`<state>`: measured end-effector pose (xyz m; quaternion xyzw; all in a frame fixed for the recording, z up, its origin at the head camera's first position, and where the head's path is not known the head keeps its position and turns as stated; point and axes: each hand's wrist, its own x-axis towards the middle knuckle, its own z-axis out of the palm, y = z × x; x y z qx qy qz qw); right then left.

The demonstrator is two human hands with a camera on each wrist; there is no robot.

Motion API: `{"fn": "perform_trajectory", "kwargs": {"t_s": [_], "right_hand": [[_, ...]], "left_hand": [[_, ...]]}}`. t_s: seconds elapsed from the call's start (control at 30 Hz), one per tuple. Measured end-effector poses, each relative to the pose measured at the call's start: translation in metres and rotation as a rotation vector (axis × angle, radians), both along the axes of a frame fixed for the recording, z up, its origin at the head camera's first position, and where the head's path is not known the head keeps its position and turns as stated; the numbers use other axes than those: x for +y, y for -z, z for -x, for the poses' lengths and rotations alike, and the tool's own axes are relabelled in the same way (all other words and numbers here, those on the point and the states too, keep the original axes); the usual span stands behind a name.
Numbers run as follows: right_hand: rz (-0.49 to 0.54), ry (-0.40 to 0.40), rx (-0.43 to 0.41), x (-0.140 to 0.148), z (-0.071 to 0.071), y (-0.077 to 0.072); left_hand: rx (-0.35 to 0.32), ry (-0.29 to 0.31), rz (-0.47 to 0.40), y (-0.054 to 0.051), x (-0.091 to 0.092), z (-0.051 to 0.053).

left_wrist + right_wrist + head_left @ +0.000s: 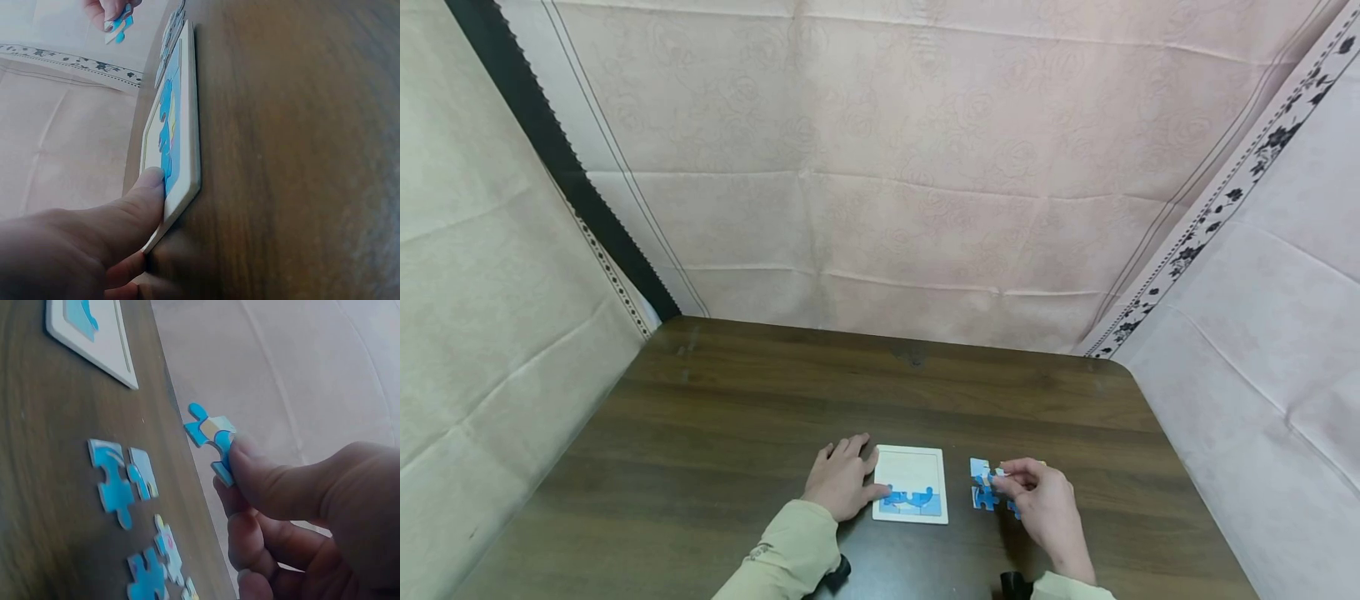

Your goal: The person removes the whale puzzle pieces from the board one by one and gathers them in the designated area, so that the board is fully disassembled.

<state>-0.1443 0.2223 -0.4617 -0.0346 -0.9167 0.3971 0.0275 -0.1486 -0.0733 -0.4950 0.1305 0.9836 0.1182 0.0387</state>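
Note:
A white puzzle tray (912, 467) lies on the table, with joined blue jigsaw pieces (917, 504) along its near edge. My left hand (841, 481) is at the tray's left side, its fingers stretched out and its thumb (149, 187) resting on the tray near the blue pieces. Right of the tray, my right hand (1045, 504) pinches a blue, white and tan jigsaw piece (209, 430) between thumb and fingers, raised off the table. Below it lie several loose jigsaw pieces (114, 481), partly hidden by that hand in the head view.
The brown wooden table (760, 400) reaches to a pale cloth backdrop (917, 192) at the back. More cloth hangs at both sides, the right one edged with a dark flower border (1217, 208). A narrow strip of table separates the tray from the loose pieces.

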Motion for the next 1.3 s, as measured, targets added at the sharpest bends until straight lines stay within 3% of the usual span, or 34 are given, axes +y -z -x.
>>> {"fn": "perform_trajectory", "kwargs": {"t_s": [0.67, 1.0, 1.3], "right_hand": [[-0.048, 0.138, -0.015, 0.046, -0.007, -0.003], [-0.059, 0.230, -0.024, 0.060, -0.008, 0.004], [-0.072, 0.262, -0.047, 0.070, -0.009, 0.010]], "left_hand": [[0.012, -0.011, -0.008, -0.001, -0.001, 0.000], [0.006, -0.012, -0.031, 0.000, -0.002, 0.002], [0.006, -0.018, -0.026, 0.002, 0.000, 0.001]]}}
